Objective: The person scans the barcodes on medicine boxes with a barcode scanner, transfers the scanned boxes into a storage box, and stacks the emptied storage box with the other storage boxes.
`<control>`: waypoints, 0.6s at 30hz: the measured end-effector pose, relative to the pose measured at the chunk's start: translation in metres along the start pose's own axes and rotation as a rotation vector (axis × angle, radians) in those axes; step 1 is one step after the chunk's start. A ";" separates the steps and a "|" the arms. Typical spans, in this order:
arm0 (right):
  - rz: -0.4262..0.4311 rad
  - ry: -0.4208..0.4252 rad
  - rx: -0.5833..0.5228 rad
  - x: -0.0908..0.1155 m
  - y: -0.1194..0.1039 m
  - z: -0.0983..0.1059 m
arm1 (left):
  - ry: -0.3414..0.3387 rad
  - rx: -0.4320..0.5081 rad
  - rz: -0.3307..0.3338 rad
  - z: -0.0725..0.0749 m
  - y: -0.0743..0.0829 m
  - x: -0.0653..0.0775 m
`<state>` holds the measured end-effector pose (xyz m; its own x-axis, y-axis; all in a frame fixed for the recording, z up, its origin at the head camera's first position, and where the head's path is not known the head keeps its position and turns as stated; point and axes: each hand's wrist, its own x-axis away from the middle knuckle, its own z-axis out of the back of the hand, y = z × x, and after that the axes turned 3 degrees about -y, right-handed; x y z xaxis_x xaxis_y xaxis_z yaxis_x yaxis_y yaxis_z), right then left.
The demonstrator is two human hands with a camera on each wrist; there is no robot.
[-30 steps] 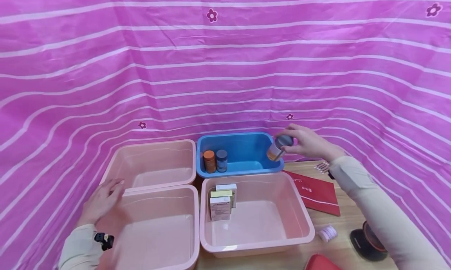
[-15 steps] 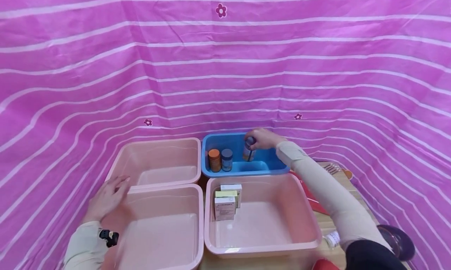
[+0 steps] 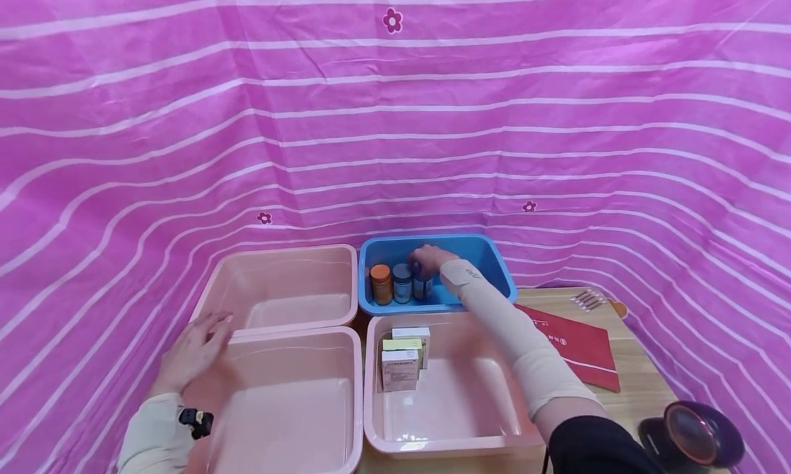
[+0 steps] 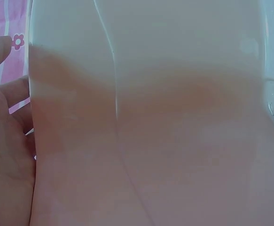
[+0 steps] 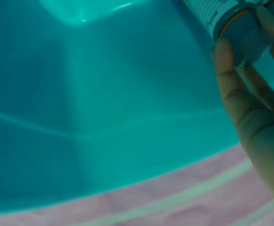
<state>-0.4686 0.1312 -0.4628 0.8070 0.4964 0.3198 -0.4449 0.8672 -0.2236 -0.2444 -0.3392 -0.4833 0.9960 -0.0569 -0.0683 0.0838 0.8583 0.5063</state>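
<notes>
Presumably to leave its base free, the bottle (image 3: 423,290) is held by its cap in the right grip (image 3: 431,259), inside the blue bin (image 3: 494,271), at three o'clock from a dark-capped jar (image 3: 402,285); the left grip (image 3: 194,348) lies relaxed at ten o'clock on the near-left pink bin (image 3: 296,357).

Bright head view, glints on a pink tub (image 3: 448,402); dim, hazy wrist views, soft shadows

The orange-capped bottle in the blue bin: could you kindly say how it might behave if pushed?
Upright and taller than wide, the orange-capped bottle may tip under a high push. Its round body could then roll, though the dark-capped bottle beside it might block it.
</notes>
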 end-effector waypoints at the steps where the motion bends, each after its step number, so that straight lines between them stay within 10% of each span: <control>1: -0.008 0.005 0.000 0.000 0.001 -0.003 | -0.001 0.000 -0.001 -0.001 0.001 0.000; 12: 0.032 0.048 0.081 0.015 0.001 0.009 | 0.052 0.015 -0.043 -0.007 0.004 0.001; 18: 0.295 0.326 0.203 0.076 -0.040 0.027 | 0.047 0.004 -0.041 -0.003 0.001 0.003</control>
<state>-0.4006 0.1355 -0.4045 0.6999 0.7130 -0.0427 -0.7140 0.6969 -0.0663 -0.2419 -0.3371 -0.4856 0.9893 -0.0675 -0.1291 0.1242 0.8538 0.5055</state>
